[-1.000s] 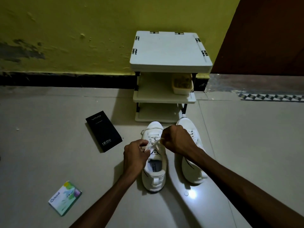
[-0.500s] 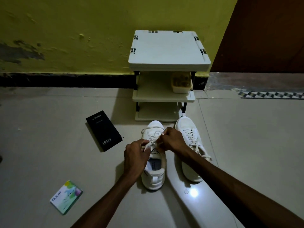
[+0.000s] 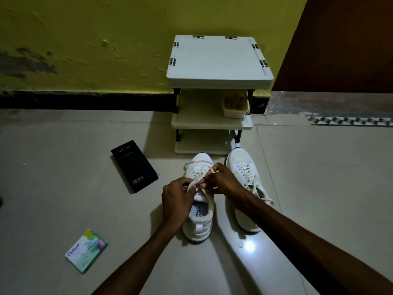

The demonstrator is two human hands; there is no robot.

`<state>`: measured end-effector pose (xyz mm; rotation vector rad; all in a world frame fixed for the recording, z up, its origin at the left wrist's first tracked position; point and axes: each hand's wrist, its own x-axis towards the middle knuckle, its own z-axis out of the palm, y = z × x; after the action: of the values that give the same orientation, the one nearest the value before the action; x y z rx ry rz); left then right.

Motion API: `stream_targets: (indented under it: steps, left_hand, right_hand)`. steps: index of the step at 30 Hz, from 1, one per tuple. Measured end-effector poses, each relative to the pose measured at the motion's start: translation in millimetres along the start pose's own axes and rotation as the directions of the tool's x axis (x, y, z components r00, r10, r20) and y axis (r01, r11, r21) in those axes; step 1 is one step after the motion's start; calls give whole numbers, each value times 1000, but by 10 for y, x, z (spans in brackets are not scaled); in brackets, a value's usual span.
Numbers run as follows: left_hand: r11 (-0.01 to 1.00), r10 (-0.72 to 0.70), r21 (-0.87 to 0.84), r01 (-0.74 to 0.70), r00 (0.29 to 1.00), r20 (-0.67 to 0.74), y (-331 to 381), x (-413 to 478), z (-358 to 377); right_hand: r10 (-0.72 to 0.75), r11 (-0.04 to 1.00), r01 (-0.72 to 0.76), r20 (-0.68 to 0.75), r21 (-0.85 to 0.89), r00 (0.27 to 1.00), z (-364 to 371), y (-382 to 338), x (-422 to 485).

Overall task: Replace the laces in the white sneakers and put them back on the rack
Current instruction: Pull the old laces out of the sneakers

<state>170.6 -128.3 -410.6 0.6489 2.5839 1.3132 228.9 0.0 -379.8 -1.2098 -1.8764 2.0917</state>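
A white lace [image 3: 194, 182] runs up from the eyelets of a white sneaker [image 3: 198, 228] that stands on the tiled floor [image 3: 319, 188], toe toward the rack. The left hand [image 3: 177, 201] and right hand [image 3: 223, 182] meet above its tongue, the fingers of each curled and pinching a strand of the lace. The step in hand appears to be the upper lacing or tying of this shoe; the next move likely calls for even tension on both ends. The shoe looks clean, its lower rows crossed, with a loop of lace loose over the toe. A second sneaker [image 3: 244, 173], laced with its ends trailing, stands just beside it on the right. Behind them is the three-tier white rack [image 3: 219, 60], with a tub [image 3: 235, 106] on its middle shelf. A black box [image 3: 134, 166] and a green-and-white packet [image 3: 86, 251] lie to the left.
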Motion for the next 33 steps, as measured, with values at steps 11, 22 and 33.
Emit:
stream_targets:
  steps: [11,22,33]
  left_hand:
    - [998,33,47,-33,999,-2,12,38,-19]
    - [992,58,109,-58,998,1,35,66,-56]
    - [989,86,112,-98,991,101,-2,106,-5]
  right_hand:
    - [106,987,-99,-46,123,993,1,-12,-28]
    - [-146,988,143,-35,-64,989,-117,-217,87]
    - [-476,641,316,-39,-699,879,-182,-326,146]
